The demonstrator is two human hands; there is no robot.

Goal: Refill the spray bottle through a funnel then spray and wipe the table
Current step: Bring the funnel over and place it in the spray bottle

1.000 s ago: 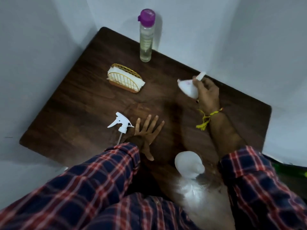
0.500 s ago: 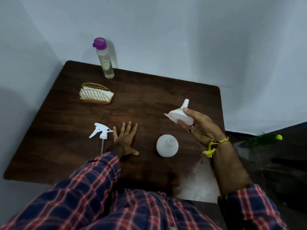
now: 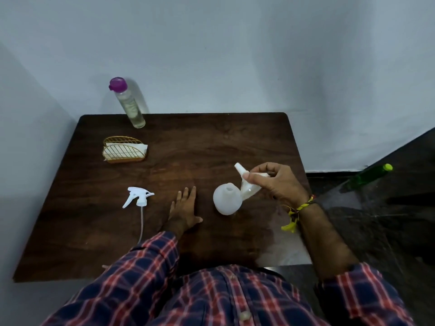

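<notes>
A white round spray bottle [image 3: 226,200] stands open-necked on the dark wooden table [image 3: 211,147], near the middle right. My right hand [image 3: 275,182] holds a white funnel [image 3: 247,184] just to the right of the bottle's neck, its spout pointing up and away. The white trigger sprayer head [image 3: 137,196] with its thin dip tube lies on the table to the left. My left hand [image 3: 184,211] rests flat on the table between the sprayer head and the bottle, fingers spread, holding nothing.
A clear tall bottle with a purple cap [image 3: 128,103] stands at the table's back left edge. A gold wire holder with white napkins [image 3: 126,150] sits in front of it. A green bottle [image 3: 369,175] stands on the dark floor to the right.
My right hand has brought the funnel down and toward the spray bottle's neck. The view has shifted as my head moved. My left hand stays flat on the table.
</notes>
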